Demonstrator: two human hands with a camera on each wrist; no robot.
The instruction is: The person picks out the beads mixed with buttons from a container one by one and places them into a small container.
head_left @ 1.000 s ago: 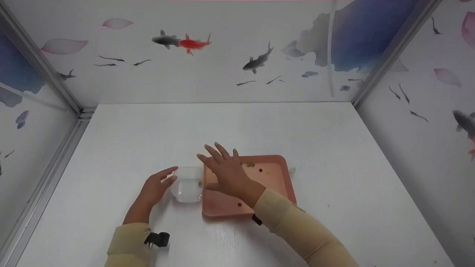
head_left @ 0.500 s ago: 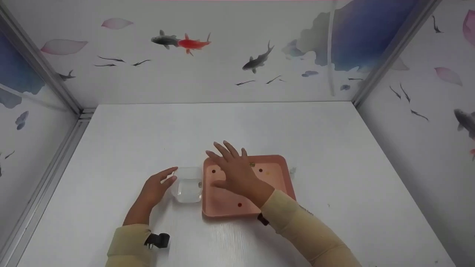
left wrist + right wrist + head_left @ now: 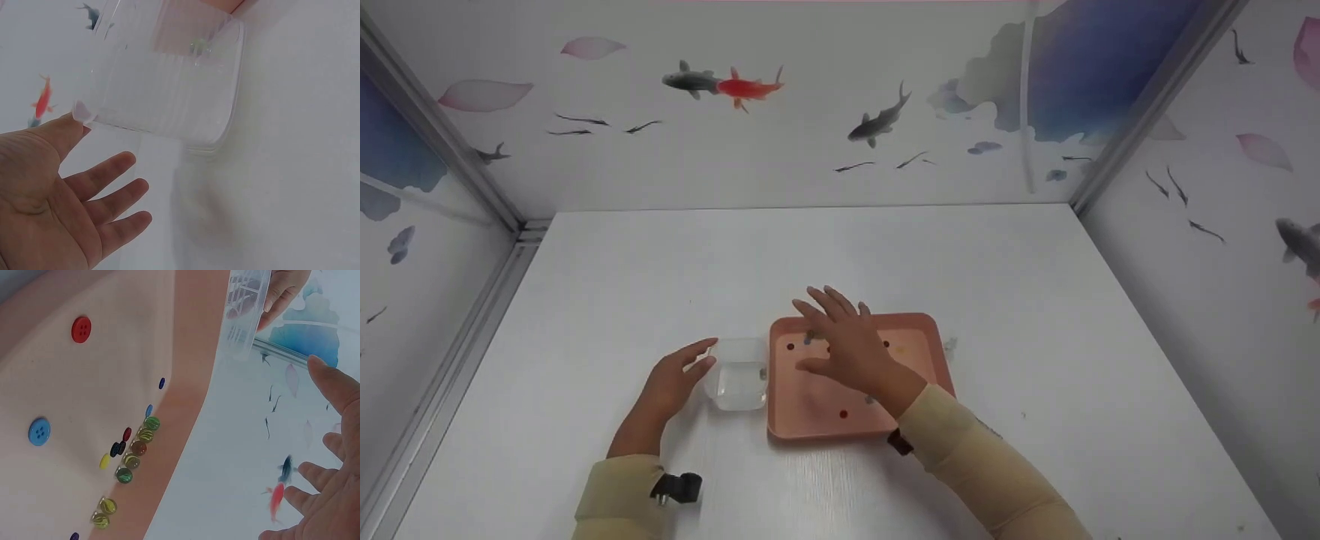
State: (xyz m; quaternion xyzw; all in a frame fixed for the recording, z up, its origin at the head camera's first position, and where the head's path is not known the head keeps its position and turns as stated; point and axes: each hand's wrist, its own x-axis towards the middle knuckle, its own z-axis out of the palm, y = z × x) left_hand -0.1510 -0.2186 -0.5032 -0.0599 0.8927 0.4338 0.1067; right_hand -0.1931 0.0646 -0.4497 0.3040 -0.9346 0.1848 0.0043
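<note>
A pink tray (image 3: pixel 802 420) lies on the white table, with a clear plastic box (image 3: pixel 741 386) against its left side. My left hand (image 3: pixel 671 381) touches the box's left side with its thumb and index finger, the other fingers loosely extended in the left wrist view. Over the tray hovers my right hand (image 3: pixel 851 349), fingers spread, holding nothing. Along the tray's far wall the right wrist view shows several glass marbles (image 3: pixel 124 475). Buttons lie on the tray floor, among them a red button (image 3: pixel 81 329) and a light blue button (image 3: pixel 39 431). Greenish marbles (image 3: pixel 199 46) show through the box.
The white table (image 3: pixel 660 270) stretches around the tray, with printed panels (image 3: pixel 810 135) at its back and sides. A small clear piece (image 3: pixel 951 346) lies just right of the tray. Black wrist cameras (image 3: pixel 682 487) sit at the sleeves.
My right hand has drifted right across the tray, away from the box, its fingers still spread. Buttons near the tray's left side have come into sight. The left hand and box stay put.
</note>
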